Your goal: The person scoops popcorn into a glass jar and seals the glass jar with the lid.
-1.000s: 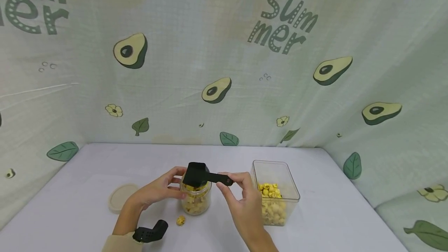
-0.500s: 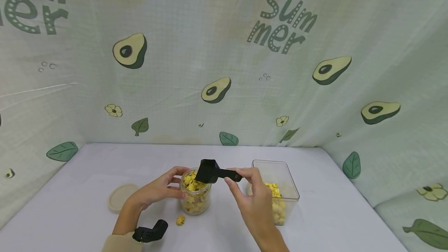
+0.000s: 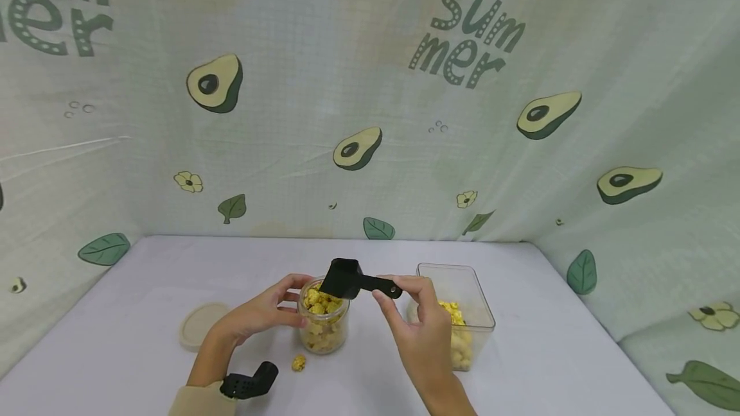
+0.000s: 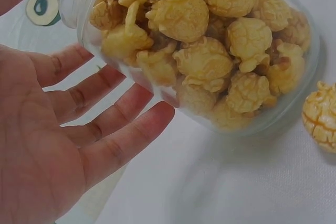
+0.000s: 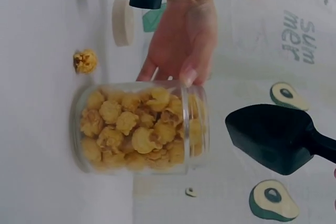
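Observation:
My left hand [image 3: 260, 314] steadies a clear glass jar [image 3: 325, 339] standing upright on the table, thumb and fingers set around its side near the neck. Yellow popcorn [image 4: 178, 17] fills the jar close to its mouth. A black scoop [image 3: 342, 278] is pinched by the end of its handle between the thumb and fingers of my right hand [image 3: 421, 339]. Its blade hangs over the right side of the jar's mouth, above the rim. In the right wrist view the scoop blade [image 5: 273, 137] shows from outside, apart from the jar.
One loose popcorn piece [image 3: 299, 363] lies in front of the jar. A round beige lid [image 3: 199, 327] rests on the table at the left, behind the left forearm. To the right stands a clear plastic container [image 3: 484, 324] with more popcorn, partly hidden by my right hand.
My right hand and the scoop have moved right and slightly up, uncovering much of the jar's mouth and the popcorn inside. My left hand stays on the jar.

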Demonstrator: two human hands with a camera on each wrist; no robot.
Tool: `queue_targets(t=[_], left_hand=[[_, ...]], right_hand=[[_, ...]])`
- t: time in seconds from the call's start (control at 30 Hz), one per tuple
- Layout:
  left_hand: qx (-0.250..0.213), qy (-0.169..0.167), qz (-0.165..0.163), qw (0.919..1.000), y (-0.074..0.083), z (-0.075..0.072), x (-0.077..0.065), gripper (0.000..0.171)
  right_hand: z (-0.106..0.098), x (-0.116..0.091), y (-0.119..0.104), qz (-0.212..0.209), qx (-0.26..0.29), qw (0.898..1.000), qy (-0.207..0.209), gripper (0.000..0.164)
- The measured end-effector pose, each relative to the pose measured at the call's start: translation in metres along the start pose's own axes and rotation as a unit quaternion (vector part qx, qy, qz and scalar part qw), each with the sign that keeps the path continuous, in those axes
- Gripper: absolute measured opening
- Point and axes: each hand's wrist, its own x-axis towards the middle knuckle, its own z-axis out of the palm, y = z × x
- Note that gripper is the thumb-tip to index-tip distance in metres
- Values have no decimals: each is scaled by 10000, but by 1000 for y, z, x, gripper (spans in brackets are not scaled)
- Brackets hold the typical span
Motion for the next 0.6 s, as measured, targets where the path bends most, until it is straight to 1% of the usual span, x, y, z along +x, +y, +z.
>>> queue_targets(t=[0.07, 0.23, 0.3, 0.37, 0.47, 0.6], left_hand=[[-16, 2, -13, 10000, 0, 0, 0, 72], [-59, 1, -17, 10000, 0, 1, 0, 73], [-70, 3, -23, 10000, 0, 1, 0, 73], [-73, 7, -33, 10000, 1, 1, 0, 73], [-75, 16, -44, 10000, 1, 0, 0, 73], [-68, 26, -38, 10000, 2, 0, -1, 72]], right_hand=[[-3, 3, 0, -32, 37, 9999, 120, 30], [-13, 10, 0, -237, -401, 9977, 487, 31], [-20, 14, 0, -230, -431, 9971, 582, 32], [-28, 19, 1, -113, -284, 9974, 660, 33], [-41, 26, 2, 244, -118, 9966, 781, 34], [-59, 34, 8, 721, -204, 9932, 891, 34]])
